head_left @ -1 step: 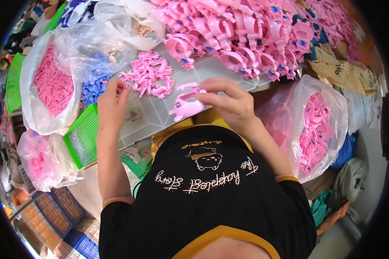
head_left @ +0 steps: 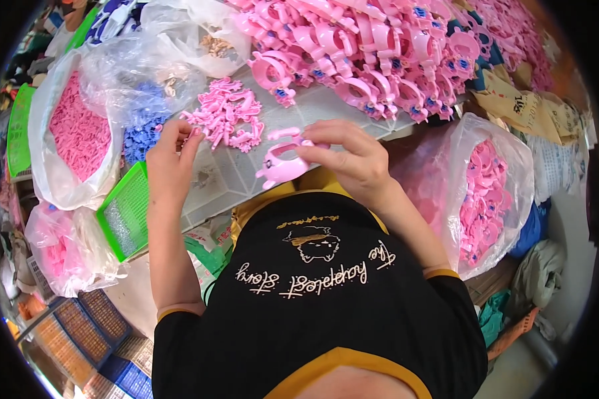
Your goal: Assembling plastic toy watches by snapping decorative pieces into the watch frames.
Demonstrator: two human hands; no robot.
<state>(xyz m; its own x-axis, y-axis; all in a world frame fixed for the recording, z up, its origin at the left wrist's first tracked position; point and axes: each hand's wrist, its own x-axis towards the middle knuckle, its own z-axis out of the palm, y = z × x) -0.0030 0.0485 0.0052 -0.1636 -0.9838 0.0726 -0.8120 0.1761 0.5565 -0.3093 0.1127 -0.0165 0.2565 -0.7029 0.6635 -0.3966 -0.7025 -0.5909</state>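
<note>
My right hand (head_left: 354, 158) pinches a pink plastic animal-shaped part (head_left: 281, 169) by its right end, above the table edge. The part has an open loop, a small dark eye and short prongs at its lower left. My left hand (head_left: 171, 154) is closed at the fingertips, beside a pile of small blue pieces (head_left: 140, 139); what the tips hold, if anything, is too small to make out. Between and beyond the hands lies a loose heap of small pink plastic pieces (head_left: 227, 113). Apart from both hands, a large pile of pink ring-shaped parts with blue bits (head_left: 373, 53) covers the far side.
A grey tabletop (head_left: 229, 176) runs beneath. At left stand a white bag of small pink pieces (head_left: 80, 136) and a green basket (head_left: 124, 213). Clear plastic bags (head_left: 146, 60) lie at the far left. To the right is a clear bag of pink parts (head_left: 486, 206).
The pink part in my right hand has shifted very slightly left. My left hand stays pinched in nearly the same place.
</note>
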